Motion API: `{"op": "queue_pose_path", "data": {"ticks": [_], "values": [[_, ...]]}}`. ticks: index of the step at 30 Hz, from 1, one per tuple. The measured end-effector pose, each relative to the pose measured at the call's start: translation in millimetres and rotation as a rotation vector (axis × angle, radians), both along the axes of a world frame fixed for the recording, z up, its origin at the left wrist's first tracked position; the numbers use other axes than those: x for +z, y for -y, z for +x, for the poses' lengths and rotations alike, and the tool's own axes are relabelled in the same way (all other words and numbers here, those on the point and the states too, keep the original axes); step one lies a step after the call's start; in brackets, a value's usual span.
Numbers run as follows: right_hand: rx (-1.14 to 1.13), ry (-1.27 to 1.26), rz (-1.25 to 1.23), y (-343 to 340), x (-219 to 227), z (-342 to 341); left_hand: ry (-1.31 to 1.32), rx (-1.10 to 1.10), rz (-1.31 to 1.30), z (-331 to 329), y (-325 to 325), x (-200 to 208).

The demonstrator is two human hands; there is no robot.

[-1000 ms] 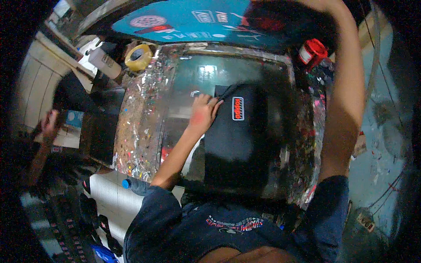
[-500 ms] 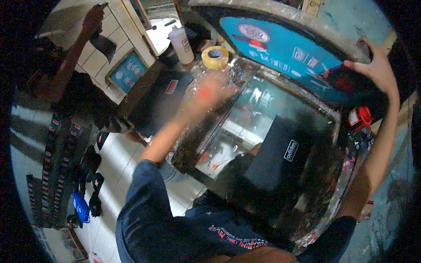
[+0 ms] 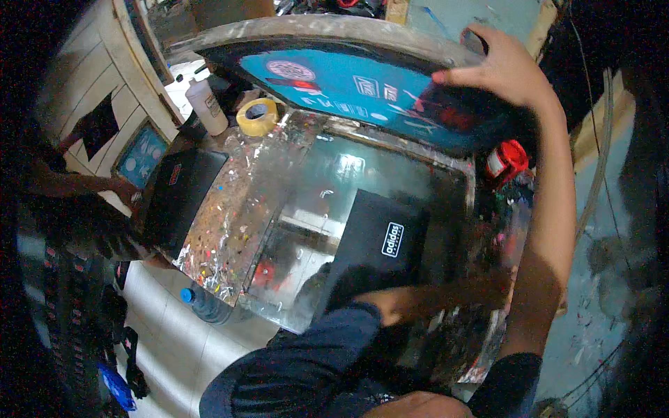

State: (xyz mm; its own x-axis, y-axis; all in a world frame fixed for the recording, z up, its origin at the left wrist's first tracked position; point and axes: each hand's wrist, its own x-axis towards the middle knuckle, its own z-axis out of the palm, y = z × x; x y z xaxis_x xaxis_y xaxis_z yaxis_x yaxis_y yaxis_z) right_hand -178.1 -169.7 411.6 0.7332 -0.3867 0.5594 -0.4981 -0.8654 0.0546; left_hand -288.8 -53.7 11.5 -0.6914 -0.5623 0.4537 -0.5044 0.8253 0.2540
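At the upper right, my right hand grips the top rim of a raised screen printing frame, thumb on the front and fingers over the edge. Its blue mesh bears several small designs. My left forearm crosses the near part of the table to the right. The left hand itself is lost in shadow behind my right forearm. Between my arms and the frame lies a glass plate. On the plate rests a black sheet with a white boxed print.
A paint-spotted board lies left of the glass. Beyond stand a tape roll and a squeeze bottle. A red tub sits at the right. Another person's hand is beside a second black sheet.
My left hand has swung from above the board at the left across to the right. My right hand keeps hold of the frame. The view has shifted, and the other person's raised hand has come down.
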Motion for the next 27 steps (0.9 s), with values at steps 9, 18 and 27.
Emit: {"op": "queue_pose_path", "data": {"ticks": [9, 18, 27], "values": [[-0.115, -0.067, 0.153, -6.3, 19.2, -0.4, -0.013, 0.831, -0.114, 291.7, -101.0, 46.8], [-0.066, -0.098, 0.189, -12.1, 21.1, -0.1, 0.042, 0.444, 0.154, 287.4, -109.1, 65.4], [-0.057, -0.05, 0.169, -3.1, 19.9, 3.5, 0.187, 0.378, 0.258, 315.8, -100.4, 44.6]]}}
